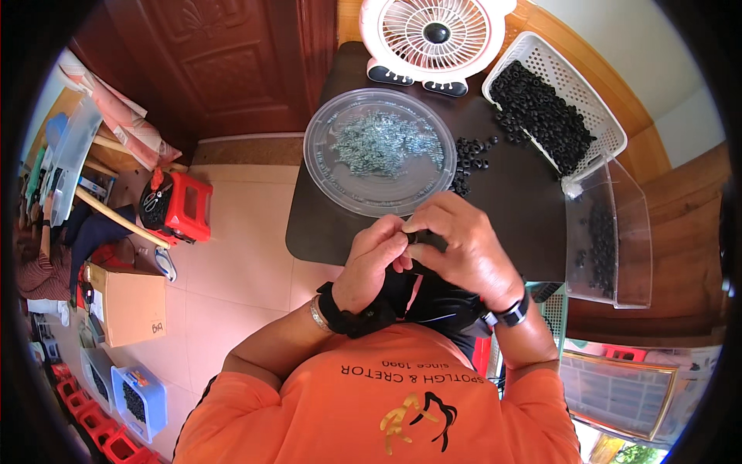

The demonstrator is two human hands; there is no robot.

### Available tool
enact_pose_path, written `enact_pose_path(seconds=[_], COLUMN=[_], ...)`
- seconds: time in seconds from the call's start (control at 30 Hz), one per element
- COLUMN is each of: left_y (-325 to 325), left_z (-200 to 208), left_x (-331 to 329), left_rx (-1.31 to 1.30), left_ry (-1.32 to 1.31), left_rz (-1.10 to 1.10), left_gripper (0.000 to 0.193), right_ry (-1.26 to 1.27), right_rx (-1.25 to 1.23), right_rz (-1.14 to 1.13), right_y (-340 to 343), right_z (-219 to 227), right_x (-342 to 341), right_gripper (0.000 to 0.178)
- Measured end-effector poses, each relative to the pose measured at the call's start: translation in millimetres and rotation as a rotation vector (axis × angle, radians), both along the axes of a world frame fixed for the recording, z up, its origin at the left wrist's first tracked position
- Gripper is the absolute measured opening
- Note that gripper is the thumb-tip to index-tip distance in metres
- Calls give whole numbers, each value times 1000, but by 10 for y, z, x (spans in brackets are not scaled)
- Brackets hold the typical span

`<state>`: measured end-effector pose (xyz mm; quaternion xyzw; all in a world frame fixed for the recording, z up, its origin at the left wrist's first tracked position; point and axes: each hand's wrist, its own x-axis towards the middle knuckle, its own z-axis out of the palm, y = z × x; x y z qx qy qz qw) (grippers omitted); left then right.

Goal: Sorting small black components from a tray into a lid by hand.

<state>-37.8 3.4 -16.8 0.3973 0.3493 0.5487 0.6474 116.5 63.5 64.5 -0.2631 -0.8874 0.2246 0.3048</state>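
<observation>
My two hands meet above the near edge of a dark table (514, 236). Between their fingertips is a small black ring-like part (412, 238), mostly covered by the fingers. My right hand (461, 246) pinches it with thumb and forefinger. My left hand (372, 261) is closed, its thumb and fingertips against the same part. Just beyond them lies a round clear plastic lid-like tray (325, 182) with a heap of small shiny, silvery-blue pieces (382, 145). Loose black ring-like parts (470, 158) are scattered at the tray's right.
A pink-and-white fan (437, 32) stands at the back. At right are a white perforated basket (610, 124) of black parts and a clear bin (632, 232). On the floor at left are a red toolbox (189, 207), a cardboard box (131, 305) and a blue basket (154, 394). Another person (46, 267) sits far left.
</observation>
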Motion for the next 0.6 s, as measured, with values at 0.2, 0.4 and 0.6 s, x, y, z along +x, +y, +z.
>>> enact_pose_path(seconds=[0.2, 0.4, 0.6], left_y=[-38, -21, -11], left_z=[3, -47, -63], left_x=[-83, -88, -100], left_rx=[25, 44, 41], left_ry=[-12, -20, -32], left_rz=[66, 45, 44], left_gripper=[26, 26, 24], right_ry=[-74, -268, -358], right_rx=[77, 218, 316], right_rz=[-79, -43, -90], right_y=[538, 878, 857], right_z=[-56, -376, -441], right_x=[-65, -226, -312], right_gripper=[11, 13, 6])
